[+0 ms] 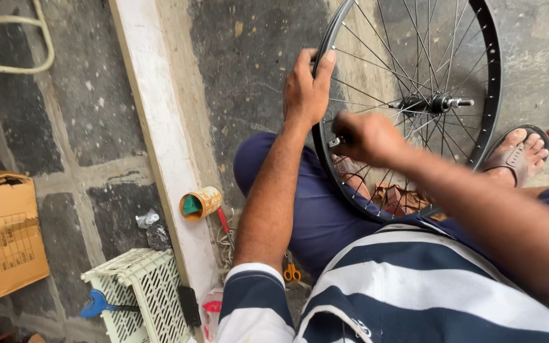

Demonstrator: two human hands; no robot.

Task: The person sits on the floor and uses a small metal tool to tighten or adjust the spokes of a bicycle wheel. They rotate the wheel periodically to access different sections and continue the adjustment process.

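**Bicycle wheel held upright over the lap, both hands at its rim**

Bicycle wheel (414, 101), black-rimmed with thin silver spokes, stands on edge over my dark blue trousers (312, 209), its hub and axle (436, 101) pointing to the right. I see my left hand (307, 86) gripping the rim at its upper left, fingers curled together over the edge and the thumb laid along it. My right hand (366, 136) sits lower on the same side of the rim, fingers closed in a pinch on a small metal tool (336, 141) set against a spoke end; its exact kind I cannot tell. A sandalled foot (519, 152) shows through the spokes. On the stone floor to the left lie an orange tape roll (201, 203), orange-handled scissors (291, 272) and a cream plastic crate (140, 292).
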